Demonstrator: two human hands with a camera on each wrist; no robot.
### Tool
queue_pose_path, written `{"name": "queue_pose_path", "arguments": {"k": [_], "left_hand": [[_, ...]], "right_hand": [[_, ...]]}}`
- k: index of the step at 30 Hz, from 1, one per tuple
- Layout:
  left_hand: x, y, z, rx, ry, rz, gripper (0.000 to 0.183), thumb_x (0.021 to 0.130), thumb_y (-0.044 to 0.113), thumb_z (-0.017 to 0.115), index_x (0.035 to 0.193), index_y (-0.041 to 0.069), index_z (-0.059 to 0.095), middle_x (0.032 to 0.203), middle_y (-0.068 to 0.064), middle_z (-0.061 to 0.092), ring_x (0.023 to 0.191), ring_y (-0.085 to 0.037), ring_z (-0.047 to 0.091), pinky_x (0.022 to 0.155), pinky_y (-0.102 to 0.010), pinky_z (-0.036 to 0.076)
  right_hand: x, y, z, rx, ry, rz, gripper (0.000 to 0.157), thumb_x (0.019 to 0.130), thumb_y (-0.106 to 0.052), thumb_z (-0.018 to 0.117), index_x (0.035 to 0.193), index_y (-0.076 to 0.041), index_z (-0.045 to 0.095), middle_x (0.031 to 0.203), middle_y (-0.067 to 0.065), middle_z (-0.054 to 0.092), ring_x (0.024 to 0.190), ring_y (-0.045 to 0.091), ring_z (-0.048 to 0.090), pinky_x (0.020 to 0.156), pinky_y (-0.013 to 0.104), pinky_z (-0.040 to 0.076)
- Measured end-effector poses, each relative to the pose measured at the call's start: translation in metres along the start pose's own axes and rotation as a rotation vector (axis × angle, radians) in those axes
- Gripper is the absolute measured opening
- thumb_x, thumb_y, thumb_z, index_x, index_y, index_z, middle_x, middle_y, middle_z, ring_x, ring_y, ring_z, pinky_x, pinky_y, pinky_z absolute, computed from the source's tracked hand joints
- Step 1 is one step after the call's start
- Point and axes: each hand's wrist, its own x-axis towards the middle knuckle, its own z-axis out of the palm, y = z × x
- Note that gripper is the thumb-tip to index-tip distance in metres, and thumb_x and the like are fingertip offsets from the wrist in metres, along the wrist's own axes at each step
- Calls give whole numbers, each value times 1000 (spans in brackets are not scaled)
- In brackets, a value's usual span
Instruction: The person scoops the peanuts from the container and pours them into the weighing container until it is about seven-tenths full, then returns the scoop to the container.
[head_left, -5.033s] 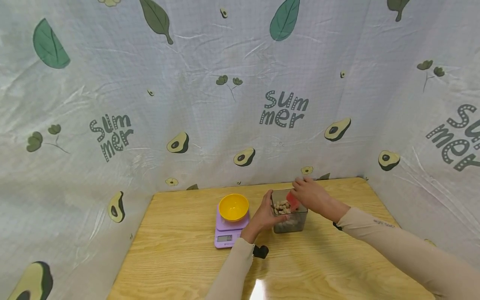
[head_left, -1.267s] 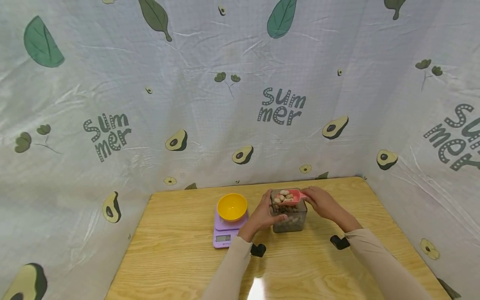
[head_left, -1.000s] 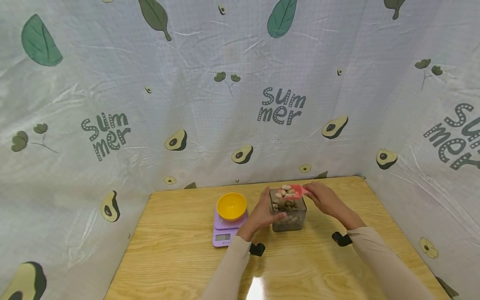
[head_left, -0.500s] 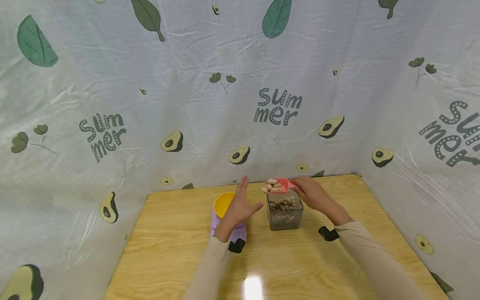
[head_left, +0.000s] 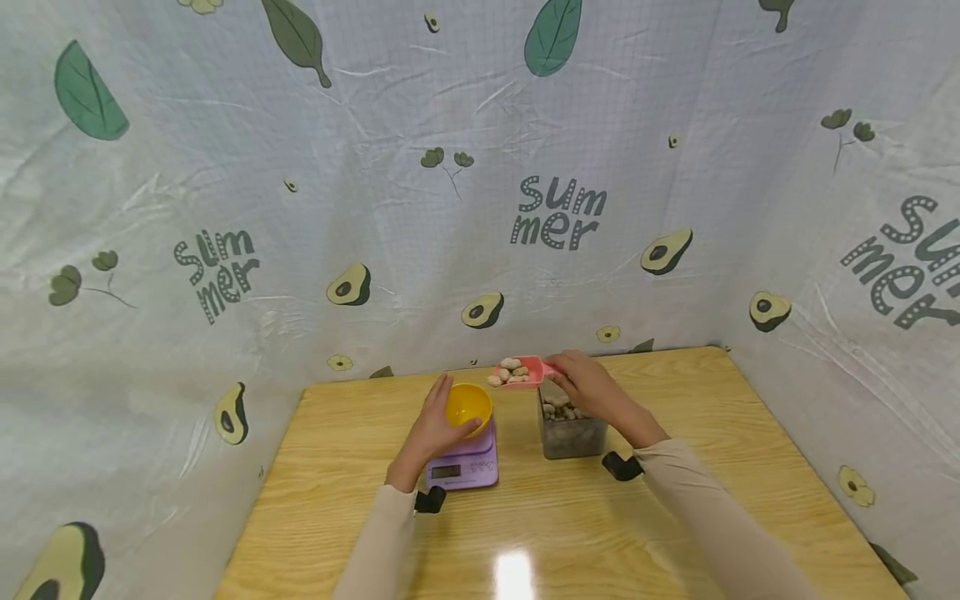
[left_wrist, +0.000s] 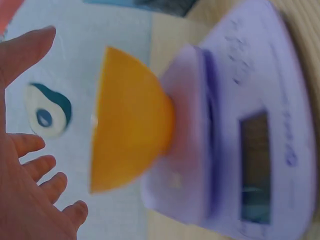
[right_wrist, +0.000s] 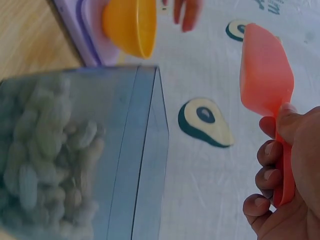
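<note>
My right hand (head_left: 588,387) grips the handle of a pink scoop (right_wrist: 267,70), raised between the bin and the bowl. Several peanuts (head_left: 512,369) in their shells lie in the scoop. My left hand (head_left: 432,427) is beside the yellow bowl (left_wrist: 130,120), fingers spread and slightly bent. In the left wrist view a gap shows between that hand and the bowl. The bowl stands on a purple kitchen scale (head_left: 480,471), whose display (left_wrist: 256,167) looks dark. Below my right hand stands a clear grey bin (head_left: 573,442), partly filled with peanuts (right_wrist: 45,160).
The wooden table (head_left: 600,533) reaches back to a pale curtain (head_left: 405,208) printed with avocados and leaves. Black camera mounts (head_left: 621,467) hang from both wrists. The bin stands to the right of the scale, with bare wood between them.
The right hand dug into the bin, lifted the scoop with peanuts and carried it left towards the bowl. The left hand let go of the bin and moved left to the bowl.
</note>
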Motion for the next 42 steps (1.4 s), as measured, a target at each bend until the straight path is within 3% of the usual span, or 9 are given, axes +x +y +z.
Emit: {"name": "queue_pose_path", "arguments": {"k": [8, 13, 17, 25, 34, 42], "left_hand": [[-1, -27, 3, -34, -54, -58, 108, 80, 49, 74, 157, 1, 15, 164, -20, 14, 147, -43, 26, 117, -58, 29], [-1, -31, 5, -66, -75, -93, 112, 79, 51, 75, 157, 2, 11, 163, -21, 16, 144, -44, 32, 115, -59, 30], [-1, -34, 5, -87, -85, -93, 109, 81, 50, 75, 157, 2, 14, 162, -20, 19, 142, -42, 36, 116, -58, 30], [0, -39, 8, -130, -80, -99, 107, 80, 50, 76, 156, 3, 17, 161, -20, 24, 141, -41, 38, 116, -58, 29], [-1, -40, 9, -162, -73, -95, 108, 80, 50, 77, 156, 3, 16, 160, -21, 25, 142, -40, 37, 117, -57, 29], [-4, -39, 8, -167, -73, -97, 107, 80, 48, 77, 156, 3, 16, 160, -21, 24, 143, -41, 35, 117, -57, 28]], "right_hand": [[12, -10, 14, -6, -8, 14, 28, 101, -21, 54, 122, -7, 65, 115, 11, 68, 111, 30, 62, 95, 48, 51], [18, -15, 21, -2, -18, 6, 29, 101, -22, 54, 122, -5, 64, 116, 11, 69, 111, 30, 62, 97, 47, 50], [23, -18, 28, 30, -50, 9, 29, 101, -21, 54, 124, -5, 63, 118, 11, 68, 111, 30, 62, 100, 46, 49], [36, -20, 43, -10, -133, 34, 33, 102, -25, 53, 127, -6, 61, 121, 10, 67, 114, 29, 62, 103, 45, 48], [53, -27, 53, -137, -270, 50, 33, 101, -29, 54, 127, -10, 63, 124, 7, 66, 117, 25, 61, 105, 42, 47], [69, -39, 50, -294, -348, -31, 25, 101, -29, 54, 116, -15, 68, 105, 4, 68, 97, 22, 63, 90, 38, 53]]}}
